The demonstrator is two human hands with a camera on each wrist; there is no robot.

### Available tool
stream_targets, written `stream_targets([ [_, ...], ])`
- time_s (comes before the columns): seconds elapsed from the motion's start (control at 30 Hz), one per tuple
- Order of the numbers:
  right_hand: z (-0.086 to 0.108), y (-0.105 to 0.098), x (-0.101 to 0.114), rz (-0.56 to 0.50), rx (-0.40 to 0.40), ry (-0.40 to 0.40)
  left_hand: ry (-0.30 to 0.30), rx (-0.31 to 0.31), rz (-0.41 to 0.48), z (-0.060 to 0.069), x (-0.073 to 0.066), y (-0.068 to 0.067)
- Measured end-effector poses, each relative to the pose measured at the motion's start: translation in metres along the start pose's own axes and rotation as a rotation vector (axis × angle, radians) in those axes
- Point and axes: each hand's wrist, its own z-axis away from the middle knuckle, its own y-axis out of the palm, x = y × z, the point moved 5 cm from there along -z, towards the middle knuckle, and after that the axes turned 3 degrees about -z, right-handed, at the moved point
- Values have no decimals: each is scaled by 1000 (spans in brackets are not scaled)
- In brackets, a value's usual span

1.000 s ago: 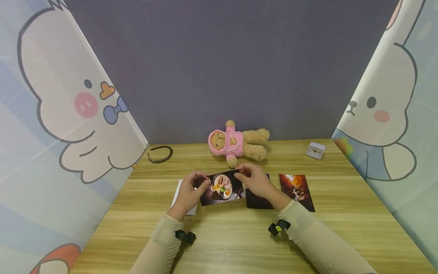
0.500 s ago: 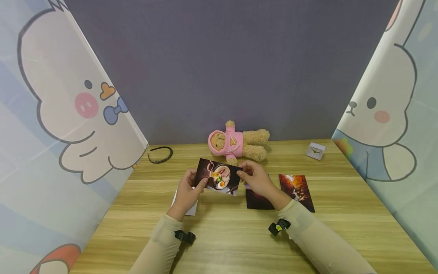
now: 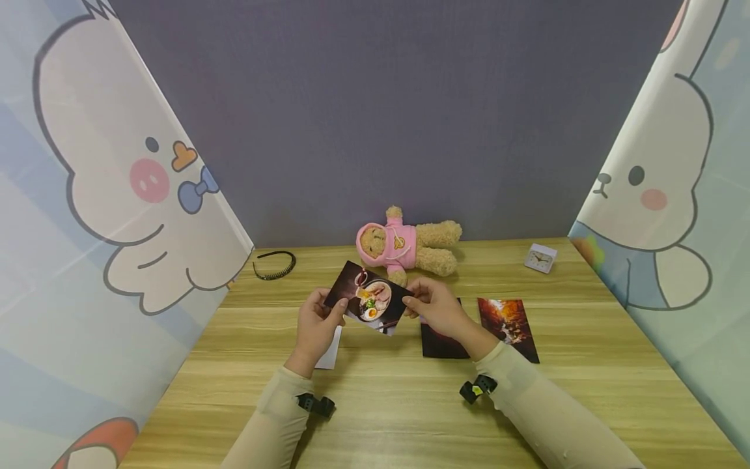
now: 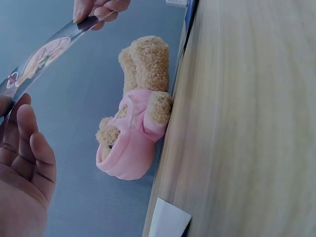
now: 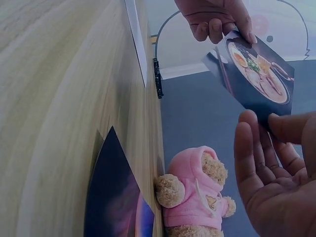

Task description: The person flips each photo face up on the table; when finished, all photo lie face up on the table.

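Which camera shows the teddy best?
The head camera: it shows the teddy's face, pink hoodie and both legs, though the photo hides a bit of one paw. The left wrist camera sees the teddy with its face mostly turned away. The right wrist camera cuts off most of its legs.

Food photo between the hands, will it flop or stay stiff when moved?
The food photo is probably stiff: held near opposite ends by the left hand and right hand, it barely sags. It looks thin, so likely light. Its sheen in the left wrist view hints at slipperiness.
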Motion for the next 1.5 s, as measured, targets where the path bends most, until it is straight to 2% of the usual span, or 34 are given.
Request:
stream_targets([
  [0.17,1,0,2,55,20,-10,16,-9,3,0,-2,0],
  [0.43,2,2,8,120,40,-103,-4,-3,-22,-1,27,-2],
  [0.63,4,5,11,137,53,-141,4,15,-21,-2,32,-2],
  [0.97,6,15,3,166,121,-100,-2,43,-46,0,32,0],
  [1.13,6,16,1,167,125,-83,-30,42,-41,2,13,5],
  [1.23,6,15,2,157,130,-71,-23,48,-38,2,3,6],
  [1.37,6,14,2,127,133,-58,-5,68,-45,2,2,6],
  [1.5,6,13,3,90,125,-50,-24,85,-42,1,8,7],
])
